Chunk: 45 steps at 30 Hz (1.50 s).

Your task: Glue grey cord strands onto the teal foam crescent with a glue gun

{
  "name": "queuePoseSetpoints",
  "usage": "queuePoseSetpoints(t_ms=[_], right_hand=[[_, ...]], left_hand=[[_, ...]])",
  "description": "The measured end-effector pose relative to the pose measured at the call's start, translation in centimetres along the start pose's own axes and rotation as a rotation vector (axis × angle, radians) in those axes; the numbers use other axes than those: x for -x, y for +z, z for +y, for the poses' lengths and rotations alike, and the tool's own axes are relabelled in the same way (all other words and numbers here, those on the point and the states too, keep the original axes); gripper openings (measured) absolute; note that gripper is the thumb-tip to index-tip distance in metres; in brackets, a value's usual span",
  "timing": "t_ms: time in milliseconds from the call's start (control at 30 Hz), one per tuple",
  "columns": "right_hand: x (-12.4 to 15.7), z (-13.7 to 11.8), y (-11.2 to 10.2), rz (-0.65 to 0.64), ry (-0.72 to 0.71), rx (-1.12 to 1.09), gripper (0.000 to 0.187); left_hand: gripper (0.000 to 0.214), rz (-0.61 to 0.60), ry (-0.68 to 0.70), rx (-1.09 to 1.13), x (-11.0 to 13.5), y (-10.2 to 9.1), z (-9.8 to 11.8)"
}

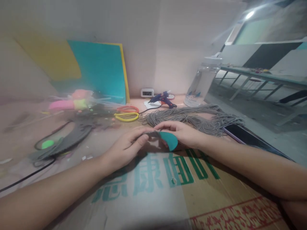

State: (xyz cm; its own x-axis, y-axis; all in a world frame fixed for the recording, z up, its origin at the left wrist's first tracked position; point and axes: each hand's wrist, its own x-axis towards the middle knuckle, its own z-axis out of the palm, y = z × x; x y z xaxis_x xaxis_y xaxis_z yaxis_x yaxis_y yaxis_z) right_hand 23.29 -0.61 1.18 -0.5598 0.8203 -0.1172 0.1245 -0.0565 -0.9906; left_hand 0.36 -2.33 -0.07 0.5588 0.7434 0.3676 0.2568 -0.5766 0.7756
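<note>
Over the cardboard, my left hand [130, 145] is closed, thumb and fingers pinching a short bundle of grey cord [153, 134]. A rounded teal piece [170, 140], flat like felt or foam sheet, joins the right end of that cord. My right hand [181, 132] is closed behind the teal piece, its fingertips at the cord near the join; part of its grip is hidden. Just beyond my hands lies a large hank of grey cord [192, 116]. Yellow-handled scissors [126, 117] and an orange handle [128, 109] lie behind my left hand.
A purple glue gun [163, 98] and small clock [147, 93] stand by the wall. At right are a clear bottle [202, 83] and a phone [249, 139]. Teal and yellow sheets [100, 70] lean at left, near a grey strip [69, 140] and green ball [47, 144].
</note>
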Motion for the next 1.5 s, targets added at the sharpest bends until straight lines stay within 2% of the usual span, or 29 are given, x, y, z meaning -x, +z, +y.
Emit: queuePoseSetpoints(t_ms=[167, 333, 400, 500, 600, 733, 833, 933, 1067, 1167, 1267, 1400, 1500], right_hand=[[-0.1, -1.4, -1.0, 0.173, -0.155, 0.454, 0.013], [0.2, -2.4, -1.6, 0.311, -0.288, 0.656, 0.016], [0.6, -2.9, -1.6, 0.263, -0.334, 0.757, 0.016], [1.6, -3.8, -1.4, 0.049, -0.332, 0.942, 0.017], [2.7, -5.1, -1.2, -0.140, -0.214, 1.080, 0.021], [4.1, -6.7, -1.4, -0.300, -0.083, 1.106, 0.029], [4.8, -7.3, -2.0, -0.357, -0.078, 1.089, 0.034], [5.2, -7.7, -2.7, -0.365, -0.079, 1.078, 0.030], [5.6, -8.3, -3.4, -0.344, -0.018, 1.189, 0.027], [5.6, -8.5, -3.6, -0.344, -0.005, 1.200, 0.028], [5.3, -8.3, -3.3, -0.259, -0.059, 1.181, 0.027], [4.1, -7.1, -2.1, 0.014, -0.197, 1.160, 0.028], [2.6, -5.3, -1.3, 0.196, -0.299, 1.033, 0.028]], left_hand=[[0.034, -0.035, 0.045, -0.048, 0.0, -0.1, -0.2], [0.036, -0.110, 0.052, -0.143, -0.3, -0.4, -0.4], [0.040, -0.154, 0.070, -0.192, -0.4, -0.4, -0.4], [0.050, -0.229, 0.095, -0.283, -0.5, -0.2, -0.4], [0.051, -0.289, 0.093, -0.367, -0.3, 0.1, -0.3], [0.046, -0.264, 0.050, -0.426, -0.2, 0.3, -0.6], [0.049, -0.236, 0.008, -0.411, -0.4, 0.3, -1.1], [0.050, -0.191, -0.001, -0.371, -0.4, 0.3, -1.4], [0.034, -0.194, 0.047, -0.337, -0.3, 0.3, -1.3], [0.025, -0.152, 0.049, -0.331, -0.3, 0.3, -1.1], [0.026, -0.061, -0.026, -0.337, -0.5, 0.2, -1.1], [0.030, 0.013, -0.066, -0.244, -0.6, 0.0, -1.0], [0.030, 0.034, -0.075, -0.181, -0.6, 0.0, -0.7]])
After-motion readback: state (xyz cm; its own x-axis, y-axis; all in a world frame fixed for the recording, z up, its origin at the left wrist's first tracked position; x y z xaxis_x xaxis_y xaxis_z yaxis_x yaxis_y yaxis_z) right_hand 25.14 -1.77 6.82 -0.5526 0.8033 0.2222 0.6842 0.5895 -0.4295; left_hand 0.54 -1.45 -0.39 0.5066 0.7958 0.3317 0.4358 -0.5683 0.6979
